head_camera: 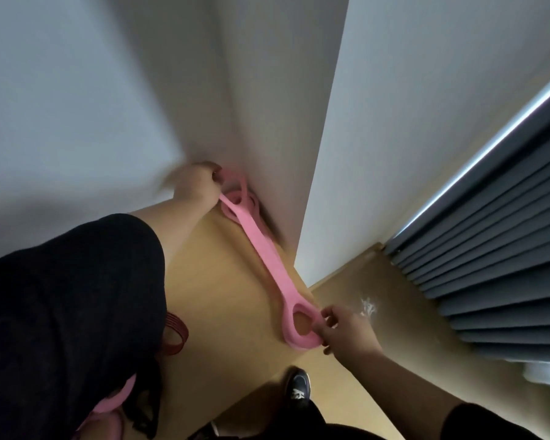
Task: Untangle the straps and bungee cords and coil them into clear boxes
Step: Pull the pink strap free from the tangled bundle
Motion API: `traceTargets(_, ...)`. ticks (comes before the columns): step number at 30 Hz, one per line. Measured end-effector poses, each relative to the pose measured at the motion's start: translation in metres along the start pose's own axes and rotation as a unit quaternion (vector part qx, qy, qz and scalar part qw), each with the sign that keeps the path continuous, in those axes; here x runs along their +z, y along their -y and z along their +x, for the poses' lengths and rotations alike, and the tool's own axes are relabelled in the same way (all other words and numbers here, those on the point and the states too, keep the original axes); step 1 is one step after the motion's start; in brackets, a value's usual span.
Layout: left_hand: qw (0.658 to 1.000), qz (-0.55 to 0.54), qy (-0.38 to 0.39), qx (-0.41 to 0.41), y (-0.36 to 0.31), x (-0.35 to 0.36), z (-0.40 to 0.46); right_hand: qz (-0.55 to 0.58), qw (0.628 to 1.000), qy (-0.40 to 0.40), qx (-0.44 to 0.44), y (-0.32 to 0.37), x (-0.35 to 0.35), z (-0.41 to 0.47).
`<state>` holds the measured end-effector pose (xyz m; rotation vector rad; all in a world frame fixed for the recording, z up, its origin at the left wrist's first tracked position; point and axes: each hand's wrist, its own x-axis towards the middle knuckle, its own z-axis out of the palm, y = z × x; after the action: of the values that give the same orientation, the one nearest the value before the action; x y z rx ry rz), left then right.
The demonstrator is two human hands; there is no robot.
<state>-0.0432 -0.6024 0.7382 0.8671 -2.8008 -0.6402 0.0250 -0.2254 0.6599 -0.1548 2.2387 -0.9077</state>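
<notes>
Your left hand [195, 185] is blurry, so you cannot count its fingers, and its fingertips hide the far end of the pink strap [267, 258]. More pink loops [251, 201] sit bunched against the wall behind that end, and you cannot tell how many there are. Your black sleeve [70, 306] covers most of the red cord [175, 333]; only a few curved strands peek out. Another pink strap [108, 408] is half under the sleeve and cut off by the bottom edge. Your shoe [297, 389] is partly hidden by your leg. The small white mark [369, 306] on the floor is too blurry to name.
</notes>
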Motion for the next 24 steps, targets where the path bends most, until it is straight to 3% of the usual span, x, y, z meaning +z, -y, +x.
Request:
traceTargets(11,0.992,0.094,0.073,-0.032,0.016,0.057,0.009,0.020,1.000,0.007,0.019,-0.015,0.012,0.005)
traceTargets(16,0.972,0.187,0.132,-0.052,0.017,0.072,0.011,0.019,1.000,0.006,0.020,-0.017,0.012,0.004)
traceTargets(19,0.976,0.174,0.117,-0.056,0.020,0.074,0.011,0.013,1.000,0.006,0.021,-0.016,0.012,0.003)
traceTargets(24,0.995,0.061,0.064,-0.053,0.036,0.062,-0.002,-0.071,0.997,-0.023,0.010,-0.012,0.009,0.002)
